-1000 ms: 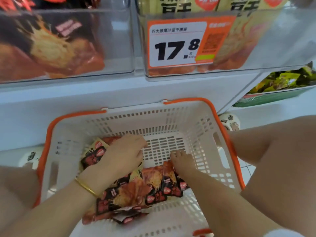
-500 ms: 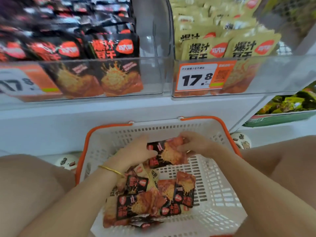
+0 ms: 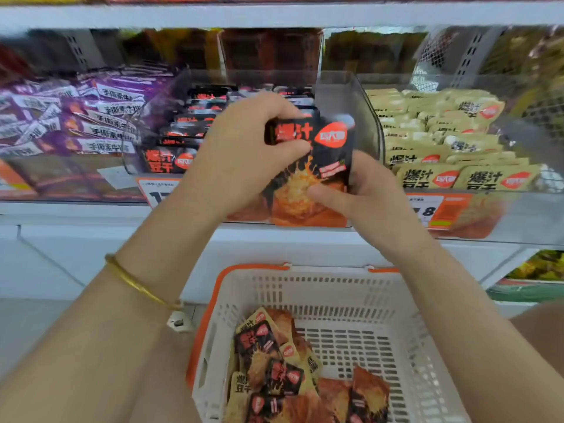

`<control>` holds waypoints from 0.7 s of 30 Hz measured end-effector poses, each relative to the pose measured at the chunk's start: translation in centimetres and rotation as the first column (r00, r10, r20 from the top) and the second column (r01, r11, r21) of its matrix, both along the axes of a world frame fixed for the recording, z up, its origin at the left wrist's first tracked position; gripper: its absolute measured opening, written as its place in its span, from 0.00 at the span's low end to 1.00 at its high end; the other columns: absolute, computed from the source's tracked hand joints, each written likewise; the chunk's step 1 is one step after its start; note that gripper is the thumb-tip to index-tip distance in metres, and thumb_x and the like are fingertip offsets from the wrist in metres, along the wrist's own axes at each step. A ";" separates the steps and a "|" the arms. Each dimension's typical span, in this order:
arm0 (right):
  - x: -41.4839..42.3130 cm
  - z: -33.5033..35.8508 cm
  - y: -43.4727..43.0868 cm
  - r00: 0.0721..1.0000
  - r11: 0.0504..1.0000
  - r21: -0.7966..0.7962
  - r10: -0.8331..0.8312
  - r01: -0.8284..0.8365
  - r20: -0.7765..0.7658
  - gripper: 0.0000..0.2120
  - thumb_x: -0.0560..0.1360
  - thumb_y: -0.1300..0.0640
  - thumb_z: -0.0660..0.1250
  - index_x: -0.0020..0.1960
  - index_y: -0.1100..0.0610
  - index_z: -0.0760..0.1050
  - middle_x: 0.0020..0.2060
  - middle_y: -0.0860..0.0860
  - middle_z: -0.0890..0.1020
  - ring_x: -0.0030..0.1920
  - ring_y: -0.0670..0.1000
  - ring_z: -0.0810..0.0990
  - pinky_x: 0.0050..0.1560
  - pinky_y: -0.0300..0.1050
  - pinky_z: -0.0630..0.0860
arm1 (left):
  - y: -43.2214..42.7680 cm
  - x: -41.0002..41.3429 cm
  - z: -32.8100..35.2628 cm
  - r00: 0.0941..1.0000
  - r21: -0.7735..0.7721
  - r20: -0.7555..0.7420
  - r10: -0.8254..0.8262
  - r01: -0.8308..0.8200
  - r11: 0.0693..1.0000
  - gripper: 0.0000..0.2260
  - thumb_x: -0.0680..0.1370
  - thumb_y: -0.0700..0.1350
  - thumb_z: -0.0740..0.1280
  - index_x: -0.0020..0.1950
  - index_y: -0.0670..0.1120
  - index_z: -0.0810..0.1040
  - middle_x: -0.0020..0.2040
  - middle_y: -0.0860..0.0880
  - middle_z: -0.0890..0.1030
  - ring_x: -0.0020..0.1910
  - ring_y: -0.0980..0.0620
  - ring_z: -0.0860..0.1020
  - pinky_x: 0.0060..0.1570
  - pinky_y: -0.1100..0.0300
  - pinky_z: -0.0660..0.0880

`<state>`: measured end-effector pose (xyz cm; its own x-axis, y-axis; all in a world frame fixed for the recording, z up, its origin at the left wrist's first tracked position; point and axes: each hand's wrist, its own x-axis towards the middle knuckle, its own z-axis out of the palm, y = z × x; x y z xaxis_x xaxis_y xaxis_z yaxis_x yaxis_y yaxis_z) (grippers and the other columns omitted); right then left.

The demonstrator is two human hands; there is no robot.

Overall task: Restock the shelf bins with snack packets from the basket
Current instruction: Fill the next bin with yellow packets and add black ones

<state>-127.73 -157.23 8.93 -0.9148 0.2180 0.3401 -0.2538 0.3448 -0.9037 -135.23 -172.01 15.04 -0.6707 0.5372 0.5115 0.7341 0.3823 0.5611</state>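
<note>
Pinching black snack packet [image 3: 320,154] at top with left hand [image 3: 244,160], bottom with right hand [image 3: 363,190], before middle bin [image 3: 348,96], above near basket [image 3: 335,288].

At 12 o'clock, open air lies between the rim of the middle bin [image 3: 131,154] and the upper shelf [image 3: 274,15]. A clear divider [image 3: 343,99] walls off 1 o'clock. Rows of black packets [image 3: 195,120] crowd the bin at 11 o'clock.

White shelf [image 3: 61,213] carries clear bins [image 3: 345,96] side by side — purple packets [image 3: 76,117], black packets [image 3: 195,123], yellow packets [image 3: 442,141].
</note>
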 end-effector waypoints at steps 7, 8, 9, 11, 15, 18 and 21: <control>-3.1 1.6 -0.1 0.921 0.866 0.314 -0.361 0.390 -0.148 0.14 0.71 0.55 0.73 0.52 0.59 0.74 0.43 0.50 0.77 0.45 0.52 0.76 0.45 0.48 0.72 | 1.4 -2.1 0.5 0.990 0.064 -0.132 0.040 -0.032 0.997 0.08 0.75 0.40 0.67 0.53 0.43 0.76 0.43 0.57 0.73 0.39 0.61 0.70 0.44 0.75 0.66; -3.4 1.4 0.0 0.912 0.843 0.348 -0.380 0.410 -0.155 0.14 0.70 0.54 0.73 0.51 0.59 0.74 0.44 0.51 0.77 0.46 0.53 0.75 0.43 0.46 0.70 | 1.6 -2.3 0.2 0.989 0.067 -0.140 0.044 -0.035 0.997 0.08 0.75 0.39 0.67 0.54 0.43 0.76 0.44 0.56 0.73 0.40 0.61 0.69 0.43 0.77 0.65; -3.5 1.2 0.0 0.905 0.831 0.359 -0.392 0.424 -0.163 0.15 0.70 0.54 0.73 0.51 0.60 0.73 0.45 0.53 0.77 0.46 0.53 0.75 0.42 0.46 0.70 | 1.7 -2.4 0.1 0.988 0.072 -0.146 0.048 -0.037 0.997 0.08 0.75 0.39 0.66 0.54 0.42 0.76 0.44 0.56 0.73 0.39 0.61 0.69 0.43 0.77 0.64; -3.6 1.1 -0.1 0.897 0.846 0.305 -0.392 0.438 -0.202 0.14 0.71 0.55 0.73 0.52 0.60 0.74 0.45 0.54 0.77 0.46 0.54 0.75 0.44 0.46 0.71 | 1.8 -2.5 0.1 0.986 0.112 -0.162 0.041 -0.023 0.993 0.08 0.75 0.40 0.66 0.54 0.43 0.76 0.43 0.59 0.72 0.41 0.63 0.70 0.44 0.74 0.66; -4.1 1.2 0.1 0.880 0.862 0.202 -0.426 0.466 -0.211 0.15 0.71 0.55 0.72 0.53 0.59 0.74 0.47 0.55 0.78 0.47 0.53 0.76 0.45 0.46 0.73 | 2.5 -2.6 0.6 0.975 0.130 -0.222 0.009 0.021 0.991 0.09 0.74 0.40 0.65 0.54 0.44 0.76 0.44 0.59 0.73 0.48 0.58 0.72 0.48 0.67 0.69; -4.7 0.4 0.5 0.877 0.785 0.404 -0.465 0.470 -0.117 0.15 0.70 0.51 0.73 0.51 0.58 0.75 0.46 0.53 0.77 0.45 0.50 0.74 0.38 0.40 0.64 | 2.8 -3.3 -0.4 0.973 0.025 -0.231 0.010 -0.004 1.000 0.09 0.74 0.39 0.66 0.55 0.43 0.77 0.48 0.55 0.74 0.46 0.61 0.69 0.45 0.76 0.63; -3.9 -0.1 0.1 0.889 0.829 0.326 -0.440 0.455 -0.123 0.20 0.70 0.54 0.73 0.57 0.58 0.70 0.50 0.53 0.73 0.48 0.51 0.74 0.43 0.40 0.67 | 2.5 -3.6 -1.9 0.978 -0.056 -0.209 0.019 -0.032 0.998 0.08 0.76 0.40 0.67 0.55 0.44 0.77 0.48 0.53 0.76 0.44 0.61 0.67 0.42 0.72 0.63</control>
